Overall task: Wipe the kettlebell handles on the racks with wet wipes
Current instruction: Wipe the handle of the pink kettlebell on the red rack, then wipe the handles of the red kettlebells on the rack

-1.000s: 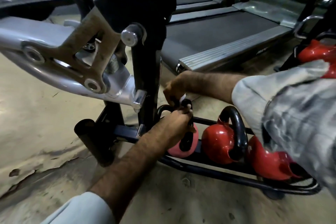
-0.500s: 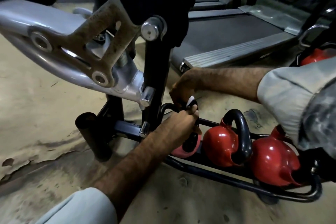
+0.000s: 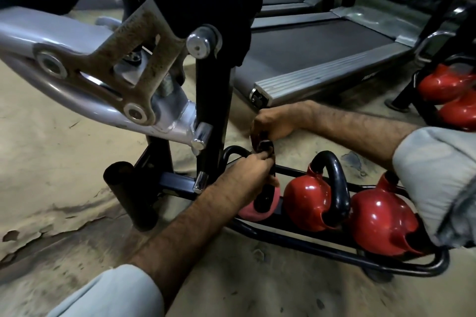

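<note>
Left hand (image 3: 247, 177): curled round the black loop handle (image 3: 268, 188) of the pink kettlebell (image 3: 253, 211).
Right hand (image 3: 273, 123): fingers curled on the handle's top; wipe not discernible.
Pink kettlebell: leftmost on the low black tubular floor rack (image 3: 334, 252).
Neighbours: two glossy red kettlebells (image 3: 306, 203), black handles.
Writing: none legible; faint mark on the grey treadmill (image 3: 322, 59) rail, unreadable.

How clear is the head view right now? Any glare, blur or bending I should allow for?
Head view: dim overall; bright glare spots on the red kettlebells; the right sleeve and the far rack at the right edge are blurred; wide-angle bending curves the grey machine arm; both hands at the pink kettlebell's handle are fairly sharp, but in shadow.
</note>
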`<state>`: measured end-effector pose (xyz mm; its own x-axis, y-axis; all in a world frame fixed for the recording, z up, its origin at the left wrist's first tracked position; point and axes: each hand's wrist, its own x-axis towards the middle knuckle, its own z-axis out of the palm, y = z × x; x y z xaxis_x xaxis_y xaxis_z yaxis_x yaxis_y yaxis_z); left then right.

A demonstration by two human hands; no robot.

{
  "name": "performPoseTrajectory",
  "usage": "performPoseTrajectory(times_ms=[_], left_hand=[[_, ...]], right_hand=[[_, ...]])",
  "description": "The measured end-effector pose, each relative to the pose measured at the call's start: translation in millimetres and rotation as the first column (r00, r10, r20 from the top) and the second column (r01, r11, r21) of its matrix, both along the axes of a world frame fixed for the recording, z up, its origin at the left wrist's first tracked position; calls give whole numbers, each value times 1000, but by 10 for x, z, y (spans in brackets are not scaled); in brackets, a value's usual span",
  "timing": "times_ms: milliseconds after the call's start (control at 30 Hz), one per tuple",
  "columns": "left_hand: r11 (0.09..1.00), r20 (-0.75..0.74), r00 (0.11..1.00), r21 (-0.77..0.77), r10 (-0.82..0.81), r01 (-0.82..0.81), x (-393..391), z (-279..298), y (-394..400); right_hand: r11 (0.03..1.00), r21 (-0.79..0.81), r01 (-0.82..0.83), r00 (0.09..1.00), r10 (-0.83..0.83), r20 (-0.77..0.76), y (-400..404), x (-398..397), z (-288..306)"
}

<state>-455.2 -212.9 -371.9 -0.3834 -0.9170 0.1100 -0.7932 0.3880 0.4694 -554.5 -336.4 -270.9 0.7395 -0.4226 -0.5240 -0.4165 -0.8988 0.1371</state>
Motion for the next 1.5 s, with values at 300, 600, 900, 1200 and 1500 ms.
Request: performPoseTrajectory(times_ms=[300, 600, 900, 1200, 1500], left_hand=[[999, -66, 997, -11, 48, -49, -35, 166, 48], [996, -27, 995, 11, 93, -93, -70, 147, 48], [979, -130, 971, 55, 199, -194, -101, 377, 206], [979, -35, 979, -38, 201, -203, -675, 821, 260], [986, -7, 992, -117, -124, 122, -1393, 648, 225]], right_hand=[[890, 227, 394, 460, -405, 790, 228, -570, -719], [516, 662, 543, 69, -813, 577, 138, -498, -1020], [608, 574, 549, 41, -705, 708, 868, -850, -738], [414, 717, 561, -493, -529, 691, 1918, -2053, -726], [514, 601, 613, -458, -389, 799, 1983, -1820, -1055]])
